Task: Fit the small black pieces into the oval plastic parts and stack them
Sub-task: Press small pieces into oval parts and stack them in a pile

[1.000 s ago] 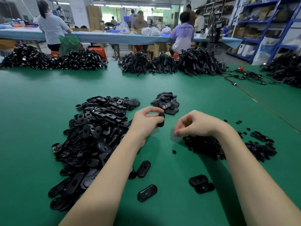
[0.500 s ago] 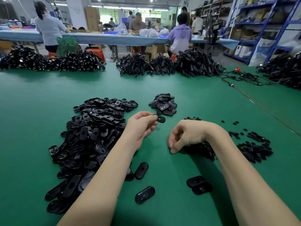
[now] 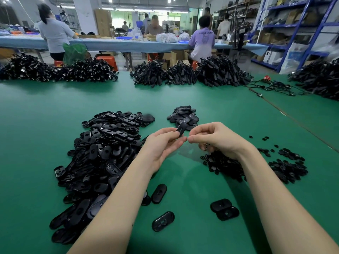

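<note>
Two bare hands meet above the green table, fingertips almost touching. The left hand pinches one oval plastic part between thumb and fingers, holding it tilted on edge with its central slot facing the camera. The right hand is curled, with thumb and forefinger pressed together just beside the part; whether a small black piece sits between them cannot be told, as the fingertips hide it.

A large heap of oval parts lies left of the left forearm. A smaller pile of oval parts lies beyond the hands, directly behind the held part. A spread of small black pieces lies under and to the right of the right wrist.

Loose oval parts lie near the forearms: one single part beside the left forearm, another single part nearer the camera, and a pair of overlapping parts between the two forearms.

Bundles of black cables line the far edge of the table.
</note>
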{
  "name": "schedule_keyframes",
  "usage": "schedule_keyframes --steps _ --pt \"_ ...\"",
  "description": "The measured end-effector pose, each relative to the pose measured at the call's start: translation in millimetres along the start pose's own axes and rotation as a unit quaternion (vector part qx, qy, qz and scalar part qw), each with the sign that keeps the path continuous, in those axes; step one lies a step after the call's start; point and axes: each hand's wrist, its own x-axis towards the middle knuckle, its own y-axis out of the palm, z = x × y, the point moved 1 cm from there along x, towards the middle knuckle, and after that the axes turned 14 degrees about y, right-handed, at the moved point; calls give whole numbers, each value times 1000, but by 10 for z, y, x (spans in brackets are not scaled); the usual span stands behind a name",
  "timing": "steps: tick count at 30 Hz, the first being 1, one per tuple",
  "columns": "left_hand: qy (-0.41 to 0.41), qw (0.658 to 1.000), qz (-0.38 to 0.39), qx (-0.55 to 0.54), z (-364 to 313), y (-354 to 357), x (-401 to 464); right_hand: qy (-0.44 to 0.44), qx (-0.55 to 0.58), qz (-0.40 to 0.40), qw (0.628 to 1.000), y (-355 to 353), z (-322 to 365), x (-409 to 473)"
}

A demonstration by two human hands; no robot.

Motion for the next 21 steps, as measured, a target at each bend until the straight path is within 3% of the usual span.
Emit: schedule_keyframes --steps 7,21 --pt "37 999 -6 27 21 -19 17 -14 78 -31 996 14 -15 57" --pt "102 993 25 60 52 1 13 1 56 -135 989 70 6 131"
